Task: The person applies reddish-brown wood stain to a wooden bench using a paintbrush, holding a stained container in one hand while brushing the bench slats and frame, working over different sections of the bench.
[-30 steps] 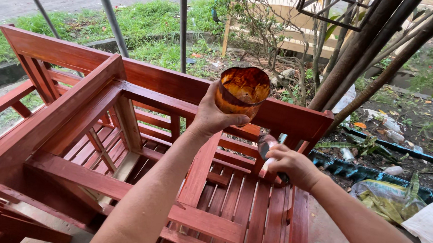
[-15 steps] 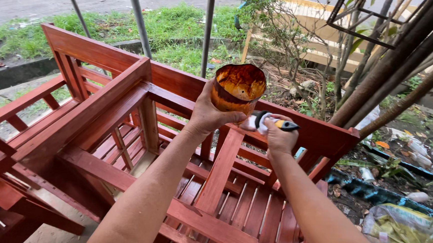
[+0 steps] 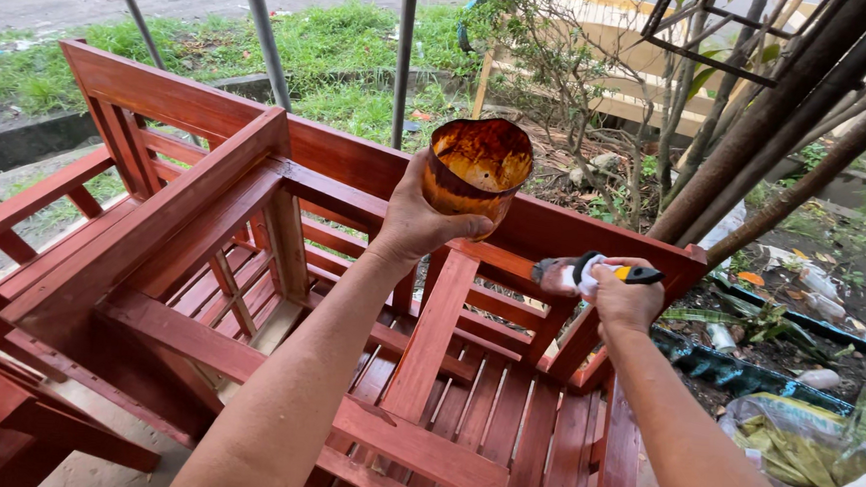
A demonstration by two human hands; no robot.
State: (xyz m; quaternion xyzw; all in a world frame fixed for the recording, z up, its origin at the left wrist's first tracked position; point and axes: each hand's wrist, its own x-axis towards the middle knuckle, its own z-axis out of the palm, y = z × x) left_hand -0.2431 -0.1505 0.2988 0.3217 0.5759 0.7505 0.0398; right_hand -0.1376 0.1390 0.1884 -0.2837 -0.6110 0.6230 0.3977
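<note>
I see my left hand (image 3: 416, 222) gripping a stain-coated cup (image 3: 475, 171) above the red wooden bench (image 3: 192, 259); my right hand (image 3: 625, 297) clasps a paintbrush (image 3: 591, 273) against its top rail.

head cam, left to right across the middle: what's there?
Red wooden frame's left rail → left hand → stained cup it holds → brush → right hand gripping it → plastic bag on the ground.

Hands hold a stained cup (image 3: 476, 171) and a paintbrush (image 3: 591, 273) over red wooden furniture (image 3: 254, 223).
</note>
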